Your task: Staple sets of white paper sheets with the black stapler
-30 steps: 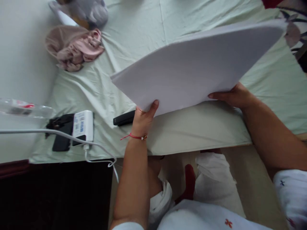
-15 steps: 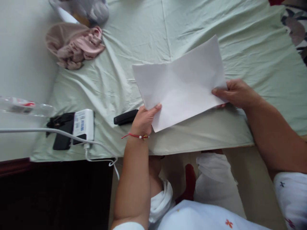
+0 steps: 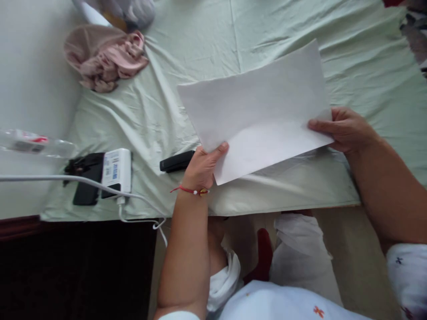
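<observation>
A white sheet of paper [image 3: 267, 111] is held up at a slant above the light green cloth [image 3: 276, 191]. My left hand [image 3: 205, 166], with a red string bracelet at the wrist, pinches its near left part, thumb on top. At the right edge my right hand [image 3: 348, 129] grips the sheet, thumb over the top and fingers underneath. Whether it is one sheet or more I cannot tell. A black oblong object [image 3: 176, 162] lies just left of my left hand, partly hidden behind it.
A white power bank [image 3: 122, 166] with a white cable [image 3: 83, 181] lies at the left beside a black phone-like object [image 3: 86, 191]. Behind these are a clear plastic bottle [image 3: 36, 143] and a crumpled pink cloth [image 3: 113, 60]. The cloth's front edge runs above my knees.
My right hand has moved right and the paper is pulled flatter and wider between my hands. My left hand stays nearly in place, still on the paper.
</observation>
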`<state>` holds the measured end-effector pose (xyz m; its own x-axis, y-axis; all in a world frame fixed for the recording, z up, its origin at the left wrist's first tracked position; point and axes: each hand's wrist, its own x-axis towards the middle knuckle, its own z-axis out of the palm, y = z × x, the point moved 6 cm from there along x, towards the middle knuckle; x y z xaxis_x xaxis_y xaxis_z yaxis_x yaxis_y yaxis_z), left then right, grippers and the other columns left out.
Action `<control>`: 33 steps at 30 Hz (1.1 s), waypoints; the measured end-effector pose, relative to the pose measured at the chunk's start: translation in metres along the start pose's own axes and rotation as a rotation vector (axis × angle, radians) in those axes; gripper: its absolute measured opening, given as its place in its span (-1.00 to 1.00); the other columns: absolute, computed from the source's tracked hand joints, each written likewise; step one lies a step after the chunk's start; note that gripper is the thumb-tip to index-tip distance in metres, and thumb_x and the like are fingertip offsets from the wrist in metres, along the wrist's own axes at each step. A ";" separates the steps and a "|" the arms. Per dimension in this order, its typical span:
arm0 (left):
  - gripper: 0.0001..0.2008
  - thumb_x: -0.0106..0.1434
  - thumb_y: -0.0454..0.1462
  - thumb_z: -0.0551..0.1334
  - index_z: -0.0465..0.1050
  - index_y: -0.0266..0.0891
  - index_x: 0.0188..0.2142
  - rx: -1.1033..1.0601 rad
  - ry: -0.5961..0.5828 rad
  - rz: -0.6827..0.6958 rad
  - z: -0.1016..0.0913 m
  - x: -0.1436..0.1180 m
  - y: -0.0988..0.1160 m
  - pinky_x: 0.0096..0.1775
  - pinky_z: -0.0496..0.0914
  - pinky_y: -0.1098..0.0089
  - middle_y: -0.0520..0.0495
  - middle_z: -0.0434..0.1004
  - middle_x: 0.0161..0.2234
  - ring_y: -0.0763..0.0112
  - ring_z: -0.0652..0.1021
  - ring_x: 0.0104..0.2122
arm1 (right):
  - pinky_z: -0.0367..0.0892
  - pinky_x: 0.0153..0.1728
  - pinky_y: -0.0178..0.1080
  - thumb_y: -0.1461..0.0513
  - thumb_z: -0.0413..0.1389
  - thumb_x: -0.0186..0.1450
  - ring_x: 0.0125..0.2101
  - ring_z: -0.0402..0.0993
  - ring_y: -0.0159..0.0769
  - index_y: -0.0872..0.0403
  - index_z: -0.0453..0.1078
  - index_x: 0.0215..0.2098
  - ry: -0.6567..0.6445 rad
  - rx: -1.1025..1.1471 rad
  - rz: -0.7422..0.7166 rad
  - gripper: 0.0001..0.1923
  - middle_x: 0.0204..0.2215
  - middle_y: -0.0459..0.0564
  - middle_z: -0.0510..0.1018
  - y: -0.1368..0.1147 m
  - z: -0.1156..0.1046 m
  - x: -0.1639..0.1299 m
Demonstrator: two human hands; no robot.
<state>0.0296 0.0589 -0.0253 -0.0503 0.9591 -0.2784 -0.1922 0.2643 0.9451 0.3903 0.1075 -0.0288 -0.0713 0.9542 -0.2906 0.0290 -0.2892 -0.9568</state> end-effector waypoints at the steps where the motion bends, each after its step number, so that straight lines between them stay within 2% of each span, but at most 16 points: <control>1: -0.37 -0.16 0.10 0.76 0.72 -0.17 -0.20 0.003 -0.006 -0.002 0.000 0.000 -0.001 -0.03 0.74 0.02 -0.16 0.81 -0.19 -0.10 0.77 -0.08 | 0.50 -0.43 -0.21 0.04 0.67 -0.09 -0.43 0.52 -0.29 0.03 0.61 -0.38 -0.008 -0.001 0.010 -0.53 -0.35 -0.01 0.69 0.001 -0.001 0.000; 6: -0.32 -0.09 0.17 0.73 0.71 -0.17 -0.13 -0.031 -0.053 0.002 0.008 0.000 -0.008 0.08 0.69 -0.03 -0.19 0.81 -0.15 -0.16 0.75 0.03 | 0.39 -0.56 -0.22 0.00 0.71 -0.16 -0.54 0.43 -0.35 0.03 0.50 -0.55 0.112 -0.010 -0.059 -0.46 -0.49 -0.03 0.59 0.001 -0.012 0.004; 9: -0.33 -0.01 0.19 0.69 0.69 -0.17 -0.10 -0.070 -0.062 0.027 0.014 0.000 -0.010 0.15 0.67 -0.04 -0.18 0.80 -0.12 -0.18 0.73 0.11 | 0.43 -0.55 -0.20 0.01 0.73 -0.20 -0.54 0.44 -0.36 0.02 0.52 -0.54 0.180 0.025 -0.098 -0.45 -0.48 -0.02 0.61 -0.002 -0.015 0.003; 11: -0.36 0.02 0.20 0.68 0.67 -0.17 -0.13 -0.078 -0.074 0.023 0.017 -0.002 -0.009 0.11 0.69 -0.05 -0.19 0.79 -0.15 -0.21 0.73 0.09 | 0.38 -0.59 -0.24 0.00 0.74 -0.22 -0.56 0.43 -0.38 0.02 0.54 -0.54 0.200 0.025 -0.089 -0.44 -0.49 -0.02 0.61 -0.003 -0.017 0.002; 16: -0.43 0.01 0.19 0.68 0.63 -0.17 -0.30 -0.075 -0.102 -0.013 0.018 -0.007 -0.008 0.00 0.72 -0.06 -0.18 0.75 -0.30 -0.26 0.75 0.01 | 0.19 -0.73 -0.32 -0.12 0.73 -0.32 -0.64 0.36 -0.40 0.01 0.53 -0.60 0.109 -0.077 0.034 -0.37 -0.58 -0.03 0.56 0.005 -0.012 0.005; 19: -0.47 0.07 0.17 0.66 0.63 -0.16 -0.30 -0.066 -0.096 0.000 0.015 -0.007 -0.007 0.01 0.71 -0.02 -0.16 0.74 -0.29 -0.19 0.75 0.00 | 0.08 -0.79 -0.31 -0.17 0.70 -0.25 -0.71 0.27 -0.39 -0.01 0.46 -0.64 0.075 -0.141 0.100 -0.35 -0.68 -0.06 0.44 0.013 -0.012 0.007; 21: -0.52 0.18 0.16 0.61 0.63 -0.16 -0.29 -0.011 -0.073 0.048 0.012 -0.007 -0.005 -0.02 0.68 0.06 -0.14 0.74 -0.30 -0.08 0.75 -0.05 | 0.03 -0.79 -0.31 -0.15 0.69 -0.14 -0.73 0.21 -0.41 -0.02 0.42 -0.64 0.097 -0.160 0.107 -0.37 -0.71 -0.08 0.38 0.014 -0.015 0.008; 23: -0.56 0.31 0.13 0.53 0.59 -0.15 -0.37 0.135 0.025 0.168 0.005 -0.009 0.003 -0.11 0.63 0.20 -0.07 0.68 -0.39 0.10 0.72 -0.18 | -0.01 -0.78 -0.31 -0.10 0.67 -0.04 -0.73 0.19 -0.43 -0.02 0.40 -0.63 0.157 -0.168 0.103 -0.40 -0.71 -0.09 0.37 0.011 -0.019 0.008; 25: -0.59 0.45 0.05 0.43 0.55 -0.13 -0.41 0.331 0.212 0.336 -0.004 -0.017 0.018 -0.20 0.55 0.30 0.02 0.57 -0.51 0.27 0.63 -0.36 | -0.02 -0.78 -0.33 -0.05 0.67 0.01 -0.72 0.19 -0.44 -0.01 0.41 -0.59 0.237 -0.165 0.103 -0.43 -0.68 -0.10 0.38 0.006 -0.023 0.006; 27: -0.68 0.55 -0.07 0.32 0.58 -0.12 -0.34 0.483 0.421 0.496 -0.011 -0.030 0.035 -0.24 0.49 0.34 0.09 0.51 -0.56 0.37 0.57 -0.47 | -0.04 -0.78 -0.36 -0.02 0.65 0.07 -0.71 0.18 -0.47 0.00 0.40 -0.57 0.286 -0.163 0.102 -0.45 -0.67 -0.13 0.36 0.001 -0.023 0.003; 30: -0.76 0.59 -0.22 0.19 0.58 -0.12 -0.21 0.570 0.710 0.671 -0.019 -0.054 0.056 -0.17 0.52 0.36 0.12 0.54 -0.52 0.41 0.59 -0.47 | -0.05 -0.77 -0.41 0.01 0.59 0.21 -0.70 0.14 -0.52 0.01 0.33 -0.56 0.284 -0.178 0.091 -0.43 -0.66 -0.16 0.30 -0.005 -0.019 0.000; 33: -0.77 0.52 -0.35 0.12 0.57 -0.14 -0.12 0.649 0.981 0.729 -0.036 -0.072 0.067 -0.04 0.58 0.27 0.05 0.64 -0.36 0.33 0.68 -0.31 | 0.02 -0.79 -0.41 0.08 0.55 0.29 -0.70 0.15 -0.53 0.03 0.33 -0.54 0.291 -0.206 0.107 -0.47 -0.65 -0.16 0.31 -0.004 -0.015 -0.001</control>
<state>-0.0147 0.0041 0.0515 -0.6553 0.5080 0.5591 0.6480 -0.0022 0.7616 0.4047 0.1090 -0.0243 0.2287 0.9100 -0.3458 0.2235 -0.3949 -0.8911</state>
